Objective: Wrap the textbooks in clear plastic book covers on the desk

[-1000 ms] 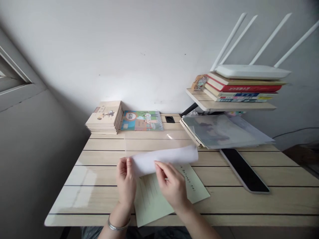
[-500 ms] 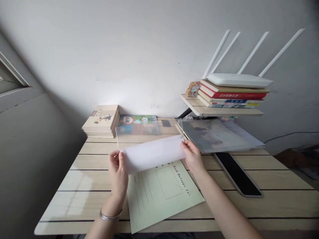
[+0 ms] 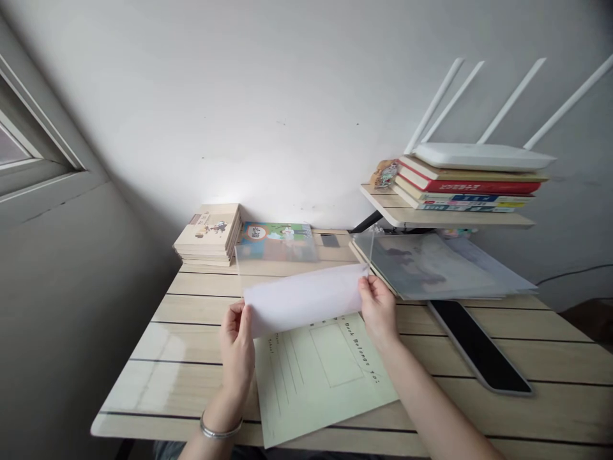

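Clear sheet (image 3: 297, 265) with a white band (image 3: 306, 299) along its near side is held raised over a pale green book (image 3: 330, 390) on the worktop (image 3: 158, 383), its long axis running left to right, right end higher in view. Left hand (image 3: 238, 348) and right hand (image 3: 380, 311) pinch opposite ends, thumbs pressed to fingers. Rearward, a shelf (image 3: 460, 220) carries stacked books (image 3: 474, 186) beneath a router (image 3: 483, 156)

clear plastic sheet (image 3: 306, 260), matt white paper (image 3: 306, 298), shiny metal bangle (image 3: 220, 435)
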Action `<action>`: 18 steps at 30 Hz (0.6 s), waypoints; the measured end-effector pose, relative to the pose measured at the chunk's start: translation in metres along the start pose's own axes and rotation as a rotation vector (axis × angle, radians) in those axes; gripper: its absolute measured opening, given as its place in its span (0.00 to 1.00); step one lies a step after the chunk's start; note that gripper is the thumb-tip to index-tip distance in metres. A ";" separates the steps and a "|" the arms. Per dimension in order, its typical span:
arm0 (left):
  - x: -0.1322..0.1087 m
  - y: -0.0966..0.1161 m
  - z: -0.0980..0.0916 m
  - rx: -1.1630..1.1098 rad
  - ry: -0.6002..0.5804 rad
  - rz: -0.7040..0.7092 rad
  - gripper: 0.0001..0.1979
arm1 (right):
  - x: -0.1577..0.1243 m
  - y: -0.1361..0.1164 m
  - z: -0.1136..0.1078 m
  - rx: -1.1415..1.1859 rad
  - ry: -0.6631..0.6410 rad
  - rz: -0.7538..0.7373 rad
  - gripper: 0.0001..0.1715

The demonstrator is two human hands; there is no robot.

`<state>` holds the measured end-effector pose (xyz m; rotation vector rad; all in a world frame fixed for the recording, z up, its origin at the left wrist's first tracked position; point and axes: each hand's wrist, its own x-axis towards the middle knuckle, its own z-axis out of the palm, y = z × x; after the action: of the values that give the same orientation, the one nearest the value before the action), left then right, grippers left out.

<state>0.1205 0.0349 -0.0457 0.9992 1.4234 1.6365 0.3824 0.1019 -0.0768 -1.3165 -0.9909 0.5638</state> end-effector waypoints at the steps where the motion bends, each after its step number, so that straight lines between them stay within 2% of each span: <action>1: 0.000 0.001 0.000 0.036 -0.005 0.014 0.15 | -0.001 -0.002 0.000 0.001 0.003 -0.008 0.23; 7: 0.002 0.001 0.007 0.148 0.066 0.067 0.14 | -0.008 -0.006 -0.007 0.134 0.072 0.018 0.24; 15: 0.000 -0.001 0.010 0.173 0.080 0.100 0.15 | -0.014 -0.008 -0.019 0.249 -0.037 0.171 0.20; 18: 0.000 -0.001 0.012 0.195 0.101 0.110 0.15 | -0.016 -0.010 -0.018 0.193 -0.027 0.143 0.20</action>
<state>0.1316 0.0401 -0.0458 1.1357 1.6463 1.6716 0.3884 0.0772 -0.0702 -1.2159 -0.8462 0.7694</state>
